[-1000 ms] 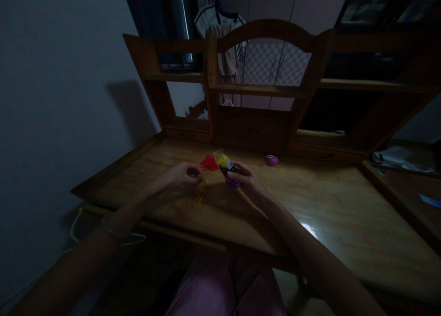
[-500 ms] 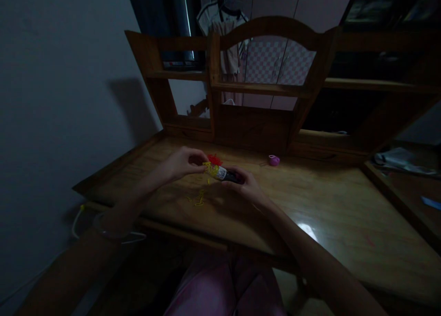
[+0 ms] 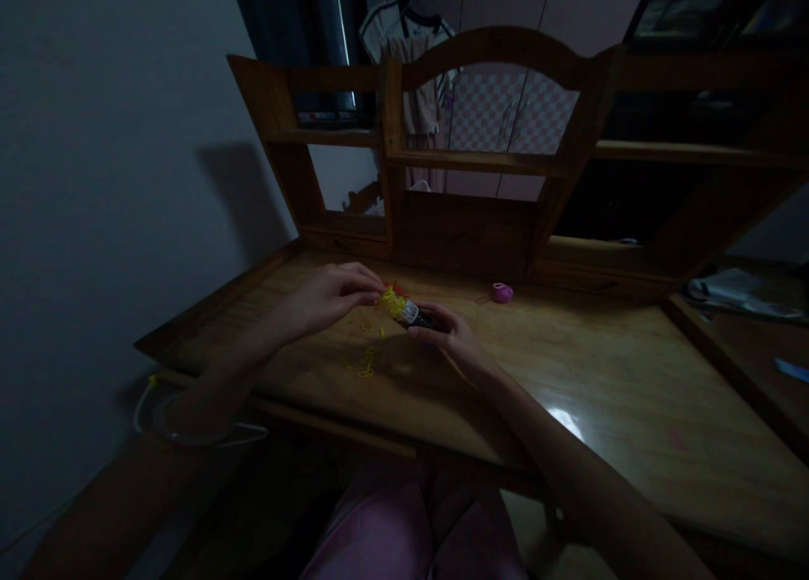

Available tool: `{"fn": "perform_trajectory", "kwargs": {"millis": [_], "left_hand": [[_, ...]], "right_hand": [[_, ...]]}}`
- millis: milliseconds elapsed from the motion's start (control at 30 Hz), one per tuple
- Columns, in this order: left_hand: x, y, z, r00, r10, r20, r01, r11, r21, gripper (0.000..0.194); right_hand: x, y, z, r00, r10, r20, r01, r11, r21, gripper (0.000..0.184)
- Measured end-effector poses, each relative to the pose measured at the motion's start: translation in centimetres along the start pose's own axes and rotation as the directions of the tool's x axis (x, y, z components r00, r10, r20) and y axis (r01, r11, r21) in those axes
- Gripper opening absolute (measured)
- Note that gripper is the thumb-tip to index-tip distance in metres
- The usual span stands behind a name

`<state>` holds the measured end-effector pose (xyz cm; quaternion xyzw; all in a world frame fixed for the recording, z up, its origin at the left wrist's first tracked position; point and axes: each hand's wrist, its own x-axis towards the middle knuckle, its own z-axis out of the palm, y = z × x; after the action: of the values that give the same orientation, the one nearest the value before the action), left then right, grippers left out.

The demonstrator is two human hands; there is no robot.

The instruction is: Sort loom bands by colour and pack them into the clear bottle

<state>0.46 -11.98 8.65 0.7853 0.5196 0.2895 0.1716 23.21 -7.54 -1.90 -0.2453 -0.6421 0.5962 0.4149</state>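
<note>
My right hand [image 3: 452, 331] is wrapped round a small bottle [image 3: 410, 314] with a dark lower part and a white printed label. The bottle lies tilted, its mouth end toward my left hand, with a bunch of yellow rubber bands [image 3: 393, 303] at that end. My left hand [image 3: 347, 290] has thumb and fingertips closed at the edge of this bunch; which bands they pinch is hard to make out. Several loose yellow rubber bands [image 3: 366, 365] lie on the wooden desk [image 3: 493, 378] below. Just behind the bottle shows part of a red pile [image 3: 398, 288].
A small purple object with a loop [image 3: 502, 292] sits toward the back of the desk. Wooden shelving [image 3: 468, 171] rises along the far edge, and a wall [image 3: 126, 184] stands on the left. Clear plastic wrapping [image 3: 726, 287] lies at the far right.
My left hand has shifted slightly, fingers straighter at the bottle's mouth. The yellow bunch there looks fuller and hides more of the red pile. One more yellow band shows on the desk.
</note>
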Motion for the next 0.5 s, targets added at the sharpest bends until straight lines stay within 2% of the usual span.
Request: {"fn": "perform_trajectory", "kwargs": {"millis": [100, 167, 367, 500], "left_hand": [[0.1, -0.5, -0.4, 0.997, 0.038, 0.074, -0.038, 0.999, 0.003, 0.029], [0.1, -0.6, -0.4, 0.996, 0.033, 0.086, -0.033, 0.999, 0.001, 0.029], [0.0, 0.6, 0.3, 0.999, 0.0, -0.04, 0.001, 1.0, 0.016, 0.024], [-0.1, 1.2, 0.4, 0.993, -0.075, -0.085, 0.076, 0.997, 0.01, 0.022]], "right_hand": [[0.0, 0.0, 0.1, 1.0, 0.005, 0.008, -0.005, 1.0, 0.023, 0.047], [-0.1, 0.0, 0.2, 1.0, 0.01, 0.022, -0.01, 0.999, 0.04, 0.047], [-0.3, -0.4, 0.5, 0.999, 0.007, 0.054, -0.01, 0.998, 0.055, 0.047], [-0.5, -0.8, 0.7, 0.998, 0.02, 0.059, -0.023, 0.998, 0.062, 0.047]]}}
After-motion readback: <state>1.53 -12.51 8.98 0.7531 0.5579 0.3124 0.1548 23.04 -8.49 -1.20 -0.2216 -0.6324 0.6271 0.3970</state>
